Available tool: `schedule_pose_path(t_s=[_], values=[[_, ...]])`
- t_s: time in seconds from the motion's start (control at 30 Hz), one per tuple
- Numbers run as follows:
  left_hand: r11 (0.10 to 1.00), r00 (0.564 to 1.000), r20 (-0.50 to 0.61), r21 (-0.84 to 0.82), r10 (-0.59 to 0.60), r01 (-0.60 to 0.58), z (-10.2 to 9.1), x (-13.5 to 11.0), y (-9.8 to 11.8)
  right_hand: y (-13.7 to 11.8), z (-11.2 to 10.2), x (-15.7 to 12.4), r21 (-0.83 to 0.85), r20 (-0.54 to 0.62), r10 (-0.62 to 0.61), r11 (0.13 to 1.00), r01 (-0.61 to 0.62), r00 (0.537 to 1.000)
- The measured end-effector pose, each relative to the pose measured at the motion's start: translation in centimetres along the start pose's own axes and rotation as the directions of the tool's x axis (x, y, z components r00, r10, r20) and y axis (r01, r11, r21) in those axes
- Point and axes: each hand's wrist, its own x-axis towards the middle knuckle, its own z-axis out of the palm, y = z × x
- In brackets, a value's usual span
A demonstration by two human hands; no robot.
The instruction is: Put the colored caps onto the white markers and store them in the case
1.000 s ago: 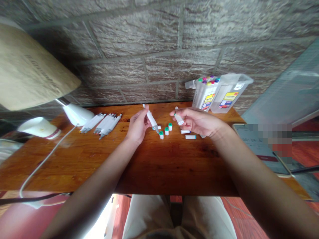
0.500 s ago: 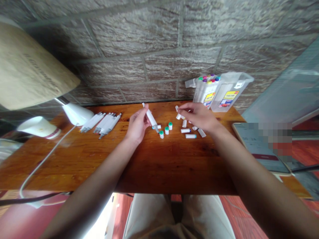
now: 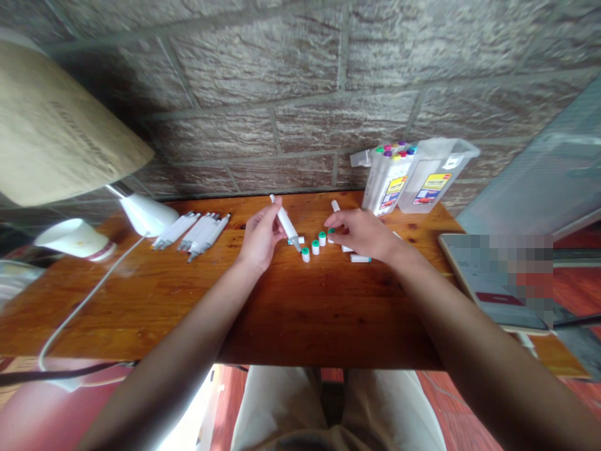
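Observation:
My left hand (image 3: 261, 237) is closed round a white marker (image 3: 285, 220), which slants with its uncapped grey tip down toward the right. Close below that tip, three white marker caps with green tops stand upright in a slanting row, the nearest cap (image 3: 305, 255) at the left end. At the row's right end my right hand (image 3: 360, 233) pinches another green-topped cap (image 3: 331, 235), partly covered by the fingers. A white cap with a teal end (image 3: 297, 240) lies behind the row. More loose caps, such as a blue-ended cap (image 3: 360, 258), lie under and around my right hand, mostly hidden.
Several uncapped markers (image 3: 206, 235) lie side by side at the left, by a white lamp base (image 3: 148, 216) and a paper cup (image 3: 75, 240). Behind my right hand stand a clear case of markers (image 3: 387, 181) and another clear case (image 3: 434, 178). A tablet (image 3: 488, 282) lies at the right.
My right hand has moved left and slightly down from the loose caps to the end of the green-topped row, bringing a green-topped cap. My left hand and its marker have barely moved.

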Motion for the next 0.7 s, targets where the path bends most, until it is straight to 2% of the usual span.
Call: schedule_pose_path(t_s=[0.23, 0.53, 0.63, 0.7], values=[[1.0, 1.0, 0.02, 0.011, 0.013, -0.013, -0.1, 0.0, -0.2, 0.1, 0.0, -0.1, -0.074, 0.096, -0.047, 0.996, 0.054, 0.994], [1.0, 0.999, 0.039, 0.006, 0.002, -0.002, 0.0, -0.1, -0.2, 0.1, 0.1, -0.2, -0.072, 0.096, -0.055, 0.995, 0.062, 0.994], [1.0, 0.999, 0.037, 0.014, 0.003, -0.004, -0.1, 0.0, -0.2, 0.4, -0.8, -0.2, 0.004, 0.081, -0.028, 1.0, 0.028, 0.996], [1.0, 0.999, 0.034, 0.016, 0.001, -0.002, -0.1, 0.0, -0.2, 0.7, -1.8, -0.2, 0.05, 0.031, 0.011, 0.999, -0.013, 0.999]])
